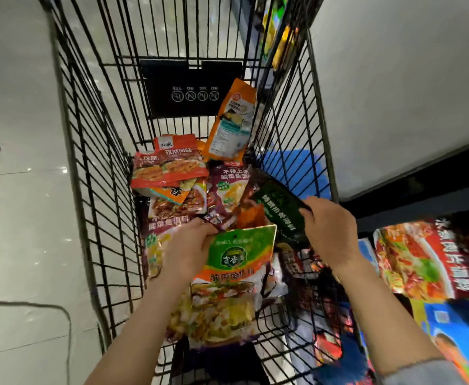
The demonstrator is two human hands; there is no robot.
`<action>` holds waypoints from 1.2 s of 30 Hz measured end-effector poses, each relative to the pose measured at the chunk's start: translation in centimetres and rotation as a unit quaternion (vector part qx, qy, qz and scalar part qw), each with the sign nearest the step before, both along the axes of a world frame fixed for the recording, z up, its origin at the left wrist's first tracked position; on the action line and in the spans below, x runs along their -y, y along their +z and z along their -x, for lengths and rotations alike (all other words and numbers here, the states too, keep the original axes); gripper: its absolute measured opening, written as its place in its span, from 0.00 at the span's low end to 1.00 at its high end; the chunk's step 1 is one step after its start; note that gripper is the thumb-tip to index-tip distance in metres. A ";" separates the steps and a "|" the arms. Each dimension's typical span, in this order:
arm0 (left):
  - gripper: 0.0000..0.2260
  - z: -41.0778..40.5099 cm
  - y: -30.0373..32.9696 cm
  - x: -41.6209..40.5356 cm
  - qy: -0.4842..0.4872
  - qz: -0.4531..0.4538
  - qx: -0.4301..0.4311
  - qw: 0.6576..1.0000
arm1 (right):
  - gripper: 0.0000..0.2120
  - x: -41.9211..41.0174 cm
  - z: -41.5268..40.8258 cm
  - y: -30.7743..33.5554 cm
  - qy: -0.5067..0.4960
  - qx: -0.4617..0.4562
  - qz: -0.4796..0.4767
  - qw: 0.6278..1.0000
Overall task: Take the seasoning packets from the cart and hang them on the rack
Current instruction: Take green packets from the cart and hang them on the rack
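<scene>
I look down into a black wire cart [94,162] holding several seasoning packets. My left hand [187,250] grips a green and orange packet [237,259] by its left edge, above the pile. My right hand [329,230] holds a dark green packet [279,208] at its lower end, near the cart's right wall. A red packet [169,165], a purple packet [229,187] and an orange packet [232,123] leaning on the far wall lie deeper in the cart.
To the right of the cart, a rack carries hanging red packets [425,259] and blue packs [455,329] below them. More packets hang beyond the cart's far right corner [279,31]. Light floor tiles [19,218] lie to the left.
</scene>
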State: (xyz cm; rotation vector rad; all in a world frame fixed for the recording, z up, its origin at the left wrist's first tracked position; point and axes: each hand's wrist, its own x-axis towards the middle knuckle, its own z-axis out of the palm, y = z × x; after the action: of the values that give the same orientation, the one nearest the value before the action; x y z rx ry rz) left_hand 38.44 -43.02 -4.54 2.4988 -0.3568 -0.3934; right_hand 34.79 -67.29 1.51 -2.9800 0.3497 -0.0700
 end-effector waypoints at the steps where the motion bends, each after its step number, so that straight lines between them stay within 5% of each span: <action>1: 0.10 1.6 1.0 0.0 -0.028 0.029 0.031 0.999 | 0.08 0.2 0.4 0.7 0.004 0.005 -0.011 1.000; 7: 0.11 7.4 2.6 0.4 -0.231 0.116 0.192 0.947 | 0.05 -1.3 3.2 4.3 0.145 -0.029 -0.065 0.987; 12: 0.11 7.7 0.8 0.1 -0.211 0.107 0.270 0.933 | 0.07 -3.6 6.8 3.3 0.100 -0.123 -0.138 0.978; 27: 0.21 7.5 0.1 0.6 -0.291 0.098 0.280 0.910 | 0.04 -4.0 10.2 -0.1 -0.021 -0.198 -0.285 0.938; 32: 0.08 8.6 -1.2 0.8 -0.273 0.062 0.298 0.913 | 0.09 -3.5 11.5 -0.6 -0.057 -0.175 -0.295 0.938; 36: 0.24 9.1 1.3 1.3 -0.266 0.018 0.208 0.941 | 0.07 -2.7 12.4 -1.2 -0.148 -0.090 -0.309 0.935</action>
State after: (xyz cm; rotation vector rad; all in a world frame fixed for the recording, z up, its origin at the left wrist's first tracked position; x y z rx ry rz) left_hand 29.34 -44.37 -3.27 2.4073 -1.2084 -0.0520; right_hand 22.35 -64.59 0.26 -2.2946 0.6940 0.2394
